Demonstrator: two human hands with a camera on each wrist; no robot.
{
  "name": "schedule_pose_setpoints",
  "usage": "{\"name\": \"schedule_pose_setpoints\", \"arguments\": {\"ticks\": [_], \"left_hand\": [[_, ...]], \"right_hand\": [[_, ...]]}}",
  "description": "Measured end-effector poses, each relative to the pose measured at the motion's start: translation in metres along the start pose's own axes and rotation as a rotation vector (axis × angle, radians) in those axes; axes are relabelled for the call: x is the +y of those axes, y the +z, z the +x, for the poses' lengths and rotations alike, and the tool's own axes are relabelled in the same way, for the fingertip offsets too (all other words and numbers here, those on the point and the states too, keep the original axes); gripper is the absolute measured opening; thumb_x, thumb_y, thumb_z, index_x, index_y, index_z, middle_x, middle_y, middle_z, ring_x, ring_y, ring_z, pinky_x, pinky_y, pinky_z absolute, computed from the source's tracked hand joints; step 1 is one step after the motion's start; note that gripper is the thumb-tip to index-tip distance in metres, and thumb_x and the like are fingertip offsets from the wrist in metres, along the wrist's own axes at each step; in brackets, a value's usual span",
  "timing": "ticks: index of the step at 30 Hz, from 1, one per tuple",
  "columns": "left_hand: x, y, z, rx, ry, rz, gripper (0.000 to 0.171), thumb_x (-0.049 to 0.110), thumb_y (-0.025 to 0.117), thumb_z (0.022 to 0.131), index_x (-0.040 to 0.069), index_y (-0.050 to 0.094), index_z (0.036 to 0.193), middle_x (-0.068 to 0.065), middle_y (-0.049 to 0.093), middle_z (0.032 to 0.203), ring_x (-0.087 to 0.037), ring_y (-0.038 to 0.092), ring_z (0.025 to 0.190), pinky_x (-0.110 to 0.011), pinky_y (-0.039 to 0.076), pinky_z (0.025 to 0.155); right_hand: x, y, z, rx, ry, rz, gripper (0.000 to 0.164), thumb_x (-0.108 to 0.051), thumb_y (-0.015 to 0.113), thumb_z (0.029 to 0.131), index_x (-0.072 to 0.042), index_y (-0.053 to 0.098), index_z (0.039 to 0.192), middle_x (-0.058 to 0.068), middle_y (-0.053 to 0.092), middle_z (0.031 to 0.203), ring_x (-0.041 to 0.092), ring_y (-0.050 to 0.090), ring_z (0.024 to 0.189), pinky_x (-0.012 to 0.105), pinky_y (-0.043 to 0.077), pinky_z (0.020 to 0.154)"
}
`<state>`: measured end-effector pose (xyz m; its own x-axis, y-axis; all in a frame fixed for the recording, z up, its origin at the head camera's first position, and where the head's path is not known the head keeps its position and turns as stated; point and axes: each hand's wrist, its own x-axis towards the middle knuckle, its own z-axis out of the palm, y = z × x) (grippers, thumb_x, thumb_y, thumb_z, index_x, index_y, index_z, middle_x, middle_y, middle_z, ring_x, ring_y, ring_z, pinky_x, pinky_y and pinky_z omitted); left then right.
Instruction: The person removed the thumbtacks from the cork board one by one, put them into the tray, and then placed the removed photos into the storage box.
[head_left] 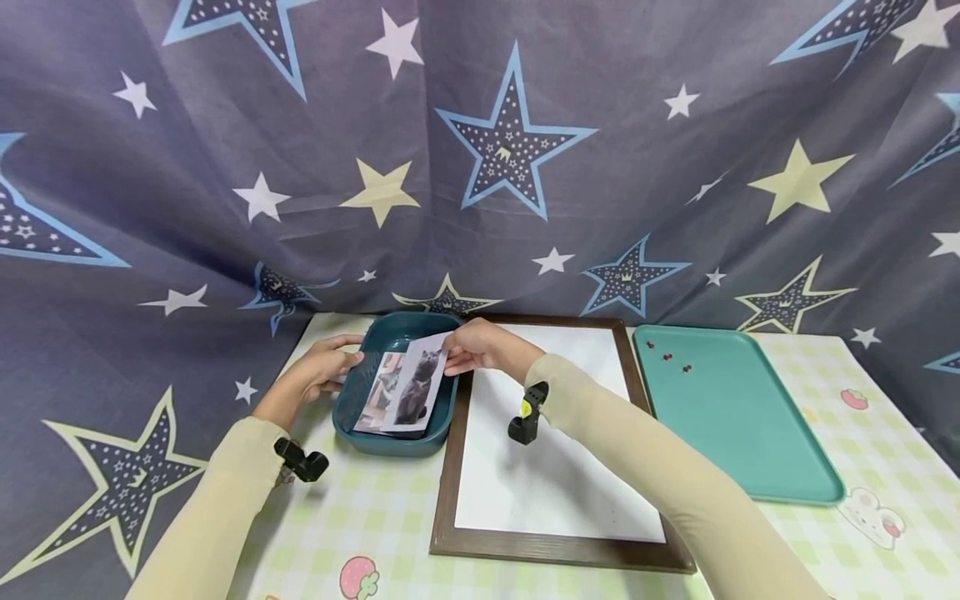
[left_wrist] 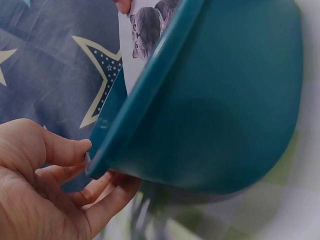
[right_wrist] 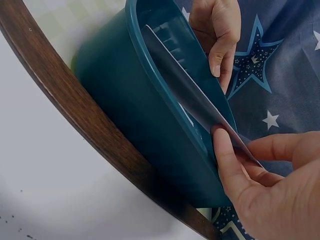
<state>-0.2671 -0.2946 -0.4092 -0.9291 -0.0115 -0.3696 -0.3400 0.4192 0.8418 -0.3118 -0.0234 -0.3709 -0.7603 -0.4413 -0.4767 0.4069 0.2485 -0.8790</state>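
A teal plastic basin [head_left: 420, 446] stands on the table, left of a framed white board. My left hand [head_left: 324, 367] pinches its left rim between thumb and fingers, as the left wrist view shows closely. With my right hand [head_left: 480, 346] I pinch the upper right edge of a photo of a dark grey cat [head_left: 417, 392]. That photo is tilted, partly above the basin's right rim. Under it in the basin lies another cat picture [head_left: 380, 392], partly covered. In the right wrist view the held photo [right_wrist: 187, 85] appears edge-on between thumb and fingers.
The brown-framed white board [head_left: 540, 467] lies flat right of the basin. Farther right is a green tray [head_left: 750, 417] with several red push pins [head_left: 667, 357] near its far left corner. A star-patterned curtain [head_left: 517, 250] hangs behind the checked tablecloth [head_left: 315, 533].
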Motion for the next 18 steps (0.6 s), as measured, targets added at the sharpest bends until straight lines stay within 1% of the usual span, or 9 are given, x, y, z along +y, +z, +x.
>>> {"name": "schedule_pose_setpoints", "arguments": {"ticks": [6, 14, 18], "left_hand": [[0.0007, -0.0004, -0.0003, -0.007, -0.005, -0.004, 0.056, 0.019, 0.046, 0.108, 0.013, 0.029, 0.162, -0.026, 0.041, 0.157, -0.045, 0.042, 0.144, -0.058, 0.047, 0.108], [0.0008, -0.0004, 0.0009, 0.004, -0.006, -0.006, 0.056, 0.02, 0.046, 0.108, 0.014, 0.03, 0.161, -0.026, 0.043, 0.156, -0.044, 0.044, 0.143, -0.057, 0.048, 0.107], [-0.0003, -0.0002, 0.0006, 0.001, -0.003, -0.006, 0.056, 0.021, 0.047, 0.108, 0.014, 0.03, 0.161, -0.026, 0.043, 0.155, -0.043, 0.047, 0.141, -0.057, 0.047, 0.108]], "right_hand": [[-0.0006, 0.0007, -0.0013, 0.003, 0.002, -0.005, 0.007, 0.006, 0.055, 0.095, 0.001, 0.057, 0.09, 0.008, 0.057, 0.072, 0.016, 0.062, 0.062, 0.043, 0.054, 0.104], [-0.0025, 0.001, -0.0021, -0.002, -0.008, -0.017, 0.006, 0.006, 0.056, 0.094, 0.001, 0.056, 0.092, 0.01, 0.056, 0.079, 0.018, 0.061, 0.066, 0.045, 0.051, 0.106], [-0.0027, 0.0012, -0.002, 0.001, 0.001, -0.012, 0.006, 0.007, 0.055, 0.095, 0.001, 0.056, 0.092, 0.01, 0.057, 0.079, 0.017, 0.062, 0.064, 0.045, 0.051, 0.107]]}}
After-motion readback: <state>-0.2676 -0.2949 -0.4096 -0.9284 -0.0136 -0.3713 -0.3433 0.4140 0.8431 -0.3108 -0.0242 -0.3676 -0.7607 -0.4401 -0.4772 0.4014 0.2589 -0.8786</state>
